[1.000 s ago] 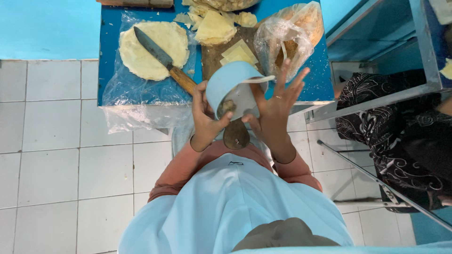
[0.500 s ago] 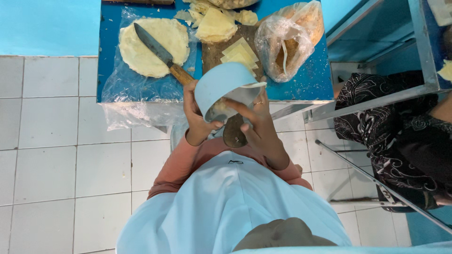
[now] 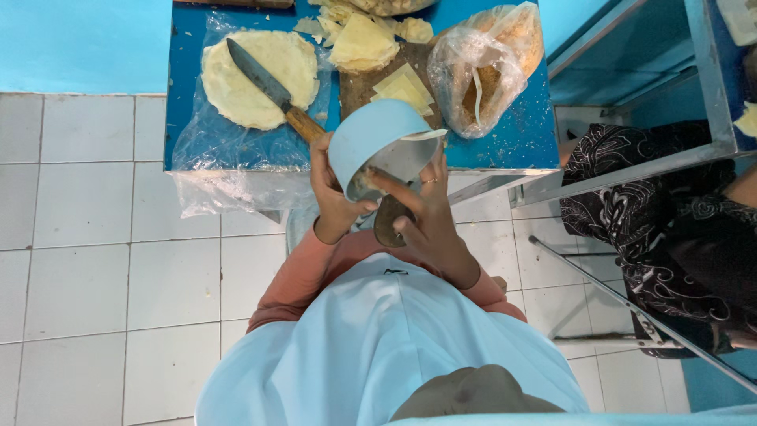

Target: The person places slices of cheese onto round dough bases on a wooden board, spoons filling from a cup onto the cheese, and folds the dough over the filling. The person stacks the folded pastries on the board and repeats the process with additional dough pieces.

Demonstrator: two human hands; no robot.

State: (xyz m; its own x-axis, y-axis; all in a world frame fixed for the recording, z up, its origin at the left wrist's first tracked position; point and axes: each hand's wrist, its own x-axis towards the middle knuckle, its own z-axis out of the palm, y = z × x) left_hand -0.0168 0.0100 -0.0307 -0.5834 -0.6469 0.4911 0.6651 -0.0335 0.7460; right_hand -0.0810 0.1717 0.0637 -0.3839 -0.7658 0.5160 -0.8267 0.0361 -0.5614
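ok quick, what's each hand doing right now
Left hand: closed around the tilted light blue round plastic bowl, holding it.
Right hand: fingers open, pressed into the bowl's mouth; not gripping anything visible.

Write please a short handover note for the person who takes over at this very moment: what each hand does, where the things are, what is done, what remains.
Left hand: holds the tilted light blue bowl from its left side, in front of the chest.
Right hand: fingers reach into the bowl's open mouth; what it touches inside cannot be seen.
Blue table: knife lies across the round flat dough on clear plastic; cut yellow pieces sit at the top, near a wooden board; a clear plastic bag lies at the right.
Done: some pieces are already cut.
Left: the round dough is uncut; the bowl is not set down.
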